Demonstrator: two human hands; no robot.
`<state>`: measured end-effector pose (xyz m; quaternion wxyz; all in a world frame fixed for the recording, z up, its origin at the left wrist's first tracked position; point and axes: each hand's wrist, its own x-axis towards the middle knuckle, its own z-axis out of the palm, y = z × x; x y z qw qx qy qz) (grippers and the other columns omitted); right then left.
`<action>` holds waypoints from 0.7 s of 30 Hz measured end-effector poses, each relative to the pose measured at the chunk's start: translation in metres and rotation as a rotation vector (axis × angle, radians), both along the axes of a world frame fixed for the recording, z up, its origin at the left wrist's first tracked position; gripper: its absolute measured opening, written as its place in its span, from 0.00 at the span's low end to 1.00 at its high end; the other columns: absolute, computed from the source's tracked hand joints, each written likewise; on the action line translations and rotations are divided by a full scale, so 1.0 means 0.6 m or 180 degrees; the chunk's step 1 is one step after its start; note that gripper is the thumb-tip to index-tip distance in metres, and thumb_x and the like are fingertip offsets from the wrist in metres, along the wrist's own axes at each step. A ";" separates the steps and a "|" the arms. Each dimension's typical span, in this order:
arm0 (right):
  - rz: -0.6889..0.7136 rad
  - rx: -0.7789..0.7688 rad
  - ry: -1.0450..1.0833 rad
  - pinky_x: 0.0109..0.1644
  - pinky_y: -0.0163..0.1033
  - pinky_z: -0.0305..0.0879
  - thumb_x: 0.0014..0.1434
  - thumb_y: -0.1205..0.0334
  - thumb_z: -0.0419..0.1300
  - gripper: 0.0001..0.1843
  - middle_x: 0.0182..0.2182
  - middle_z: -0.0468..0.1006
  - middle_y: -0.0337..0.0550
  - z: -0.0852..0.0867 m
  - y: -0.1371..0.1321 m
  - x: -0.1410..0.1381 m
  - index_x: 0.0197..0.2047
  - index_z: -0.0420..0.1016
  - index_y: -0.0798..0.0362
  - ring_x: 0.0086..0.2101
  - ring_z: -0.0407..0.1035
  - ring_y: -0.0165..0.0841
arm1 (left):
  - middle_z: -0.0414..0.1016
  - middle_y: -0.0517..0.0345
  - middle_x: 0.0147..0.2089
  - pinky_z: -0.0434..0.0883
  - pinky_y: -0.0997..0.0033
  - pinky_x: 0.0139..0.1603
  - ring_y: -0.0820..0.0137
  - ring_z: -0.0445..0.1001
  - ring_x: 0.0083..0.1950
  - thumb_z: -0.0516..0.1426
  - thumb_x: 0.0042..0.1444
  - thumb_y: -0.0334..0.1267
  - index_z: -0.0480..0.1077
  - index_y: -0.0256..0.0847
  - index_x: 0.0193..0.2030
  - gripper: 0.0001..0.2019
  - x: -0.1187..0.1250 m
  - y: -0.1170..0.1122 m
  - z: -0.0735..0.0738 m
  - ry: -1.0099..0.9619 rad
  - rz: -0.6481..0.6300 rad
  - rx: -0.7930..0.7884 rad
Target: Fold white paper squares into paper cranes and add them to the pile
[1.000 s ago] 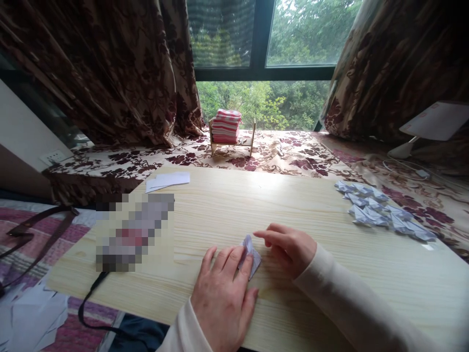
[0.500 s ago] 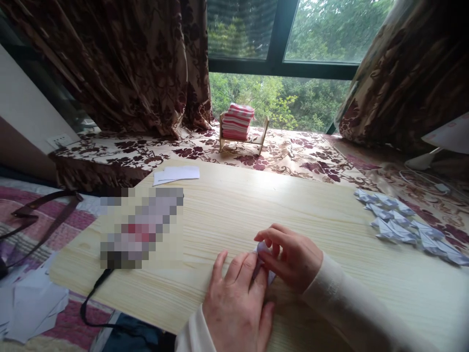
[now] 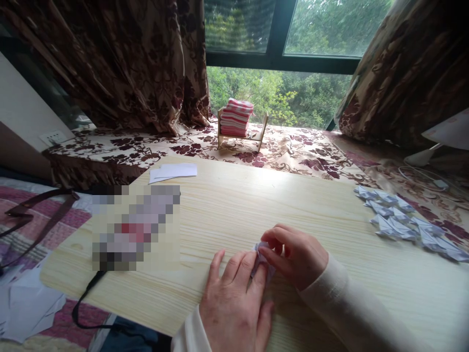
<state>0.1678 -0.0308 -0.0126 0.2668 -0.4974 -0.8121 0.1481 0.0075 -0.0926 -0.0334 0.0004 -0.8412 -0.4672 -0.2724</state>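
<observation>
A small folded piece of pale lilac paper lies on the light wooden table near its front edge, mostly covered by my hands. My left hand lies on it with fingers stretched forward, pressing the paper down. My right hand comes in from the right, its thumb and fingers pinched on the paper's upper edge.
A heap of several folded lilac paper pieces lies at the table's right. White paper slips sit at the far left corner, beside a blurred-out object with a black cable. A small wooden bench with striped cloth stands on the sill.
My right hand went from an open, pointing pose beside the paper to a pinch on it. My left hand stayed pressing it down. The camera view shifted slightly.
</observation>
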 end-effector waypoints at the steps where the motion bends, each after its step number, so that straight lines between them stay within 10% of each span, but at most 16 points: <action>1: 0.0043 0.0033 -0.0045 0.25 0.31 0.58 0.55 0.63 0.54 0.06 0.24 0.70 0.37 0.002 -0.001 0.000 0.29 0.70 0.53 0.21 0.62 0.25 | 0.69 0.55 0.55 0.44 0.53 0.61 0.63 0.61 0.55 0.48 0.55 0.38 0.65 0.41 0.54 0.20 0.000 0.000 0.000 0.0002 0.0016 -0.0016; 21: 0.0003 0.0638 -0.0768 0.27 0.32 0.55 0.59 0.64 0.51 0.10 0.25 0.71 0.40 -0.004 -0.011 0.001 0.29 0.70 0.52 0.25 0.65 0.28 | 0.68 0.54 0.56 0.47 0.51 0.61 0.62 0.62 0.56 0.49 0.56 0.40 0.64 0.41 0.55 0.20 0.002 -0.004 0.008 0.0058 0.0098 -0.0183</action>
